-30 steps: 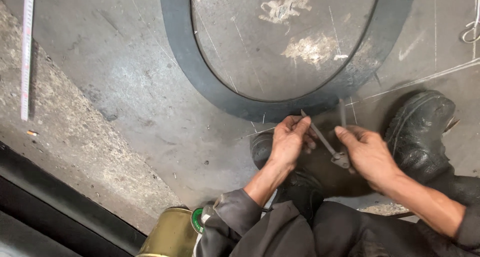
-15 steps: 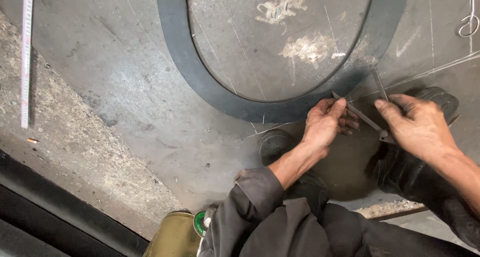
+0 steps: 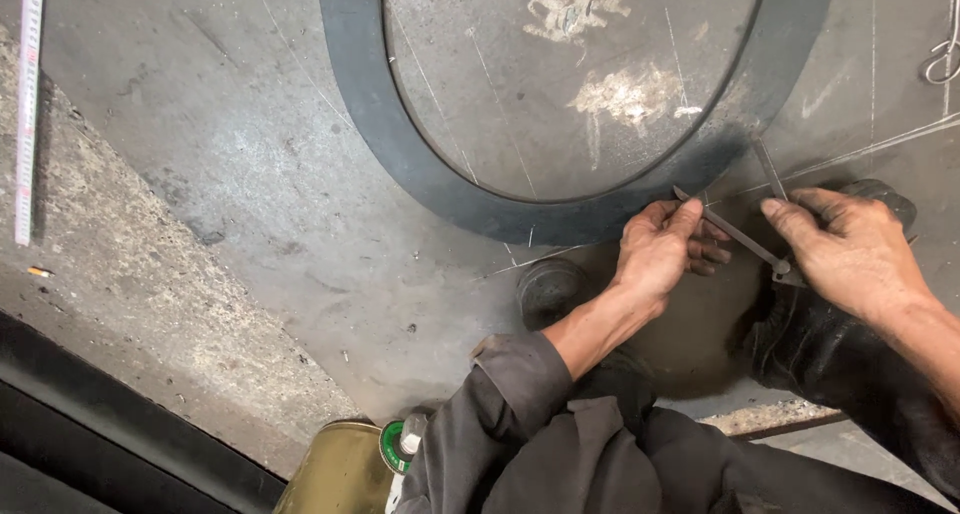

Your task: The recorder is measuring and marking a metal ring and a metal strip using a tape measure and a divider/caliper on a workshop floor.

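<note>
Both hands on the metal dividers [image 3: 738, 236] now: the left hand [image 3: 660, 249] pinches one thin leg near its tip, fingers closed on it, and the right hand [image 3: 850, 244] clamps round the hinge end, with the other leg poking up past the index finger. The points sit right at the lower edge of the dark curved steel band [image 3: 400, 144] lying on the scratched steel floor [image 3: 220, 154]. Stiff, light and slim, those legs look, probably slippery, so best held near the hinge. Black boots [image 3: 548, 292] tucked just beneath; a measuring tape [image 3: 28, 104] lies well off to the left, a green-capped can [image 3: 345, 469] by the knee
</note>
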